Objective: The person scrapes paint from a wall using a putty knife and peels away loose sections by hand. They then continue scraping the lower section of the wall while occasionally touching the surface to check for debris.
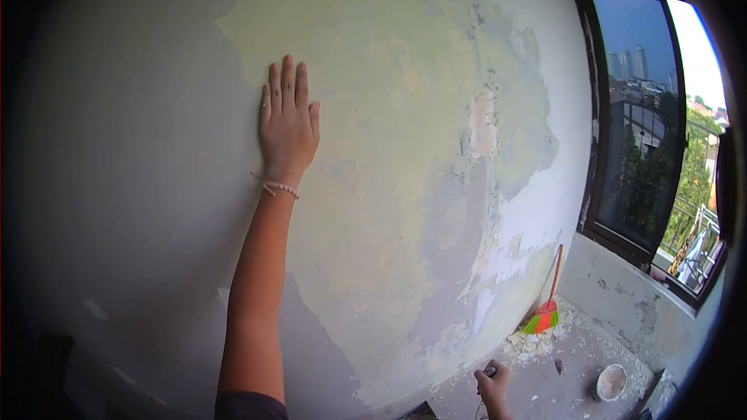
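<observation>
The left hand [289, 126] lies flat, fingers extended, against the patchy wall [373, 187]; near right, the right hand [496, 390] clasps a dark object [489, 372].

The main wall [373, 210] was patchy: pale yellow-green areas met grey and white ones along ragged edges, and a rough, chipped strip ran down its right part. At right, a dark-framed window [634, 140] showed a dark pane beside a bright section; tall buildings [640, 62] and greenery [694, 179] were visible outside. The low wall [622, 303] beneath it was pale grey with dark scuffs. Pale flakes [537, 346] littered the grey floor [545, 397], densest near the corner. Daylight entered at right; the lower left was dim.
</observation>
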`<state>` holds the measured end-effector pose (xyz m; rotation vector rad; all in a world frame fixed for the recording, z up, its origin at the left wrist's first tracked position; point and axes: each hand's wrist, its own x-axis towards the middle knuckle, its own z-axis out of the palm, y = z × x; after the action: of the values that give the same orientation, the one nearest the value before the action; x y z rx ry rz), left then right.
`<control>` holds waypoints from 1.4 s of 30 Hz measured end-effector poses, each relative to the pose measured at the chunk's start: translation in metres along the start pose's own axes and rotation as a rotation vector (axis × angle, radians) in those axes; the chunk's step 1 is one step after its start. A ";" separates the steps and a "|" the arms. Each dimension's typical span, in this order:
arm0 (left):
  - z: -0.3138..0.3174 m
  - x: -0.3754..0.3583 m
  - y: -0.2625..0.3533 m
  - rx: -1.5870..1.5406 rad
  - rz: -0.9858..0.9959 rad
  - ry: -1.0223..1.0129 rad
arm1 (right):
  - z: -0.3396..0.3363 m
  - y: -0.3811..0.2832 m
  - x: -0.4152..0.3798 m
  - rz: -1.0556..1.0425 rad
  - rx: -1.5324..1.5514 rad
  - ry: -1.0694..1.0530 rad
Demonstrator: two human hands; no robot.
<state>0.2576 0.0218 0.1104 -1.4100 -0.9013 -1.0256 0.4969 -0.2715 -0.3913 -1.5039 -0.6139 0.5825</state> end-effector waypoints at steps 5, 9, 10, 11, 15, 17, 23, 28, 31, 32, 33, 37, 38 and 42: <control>-0.009 -0.091 0.064 -0.096 0.193 -0.215 | 0.001 0.009 -0.014 -0.052 -0.122 -0.047; -0.005 -0.162 0.102 -0.076 0.468 -0.374 | -0.012 0.017 -0.028 -0.079 -0.187 -0.064; -0.003 -0.180 0.110 -0.084 0.537 -0.423 | -0.018 0.017 -0.031 -0.060 -0.195 -0.050; -0.001 -0.200 0.119 -0.059 0.613 -0.430 | -0.023 0.018 -0.034 -0.042 -0.202 -0.041; 0.008 -0.272 0.149 -0.002 0.845 -0.447 | -0.050 0.030 -0.049 0.079 -0.192 0.022; 0.013 -0.279 0.161 -0.045 0.870 -0.472 | -0.066 0.027 -0.054 0.091 -0.248 0.062; 0.035 -0.158 0.200 -0.098 0.691 -0.358 | -0.097 0.054 -0.054 0.176 -0.282 0.173; 0.050 -0.037 0.226 -0.062 0.521 -0.246 | -0.102 0.033 -0.055 0.158 -0.252 0.253; 0.060 0.005 0.244 -0.072 0.445 -0.191 | -0.108 0.042 -0.061 0.125 -0.285 0.279; 0.061 0.012 0.251 -0.080 0.427 -0.181 | -0.112 0.046 -0.064 0.130 -0.283 0.288; 0.061 0.014 0.258 -0.088 0.411 -0.174 | -0.116 0.050 -0.069 0.139 -0.282 0.296; 0.066 -0.008 0.289 -0.139 0.435 -0.198 | -0.132 0.067 -0.084 0.149 -0.317 0.379; 0.068 -0.017 0.295 -0.141 0.445 -0.202 | -0.136 0.075 -0.088 0.151 -0.316 0.390; 0.064 -0.045 0.310 -0.119 0.464 -0.217 | -0.144 0.088 -0.100 0.191 -0.361 0.384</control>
<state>0.5395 0.0587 -0.0349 -1.7527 -0.6262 -0.5898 0.5267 -0.4454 -0.4770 -1.9685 -0.2855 0.3195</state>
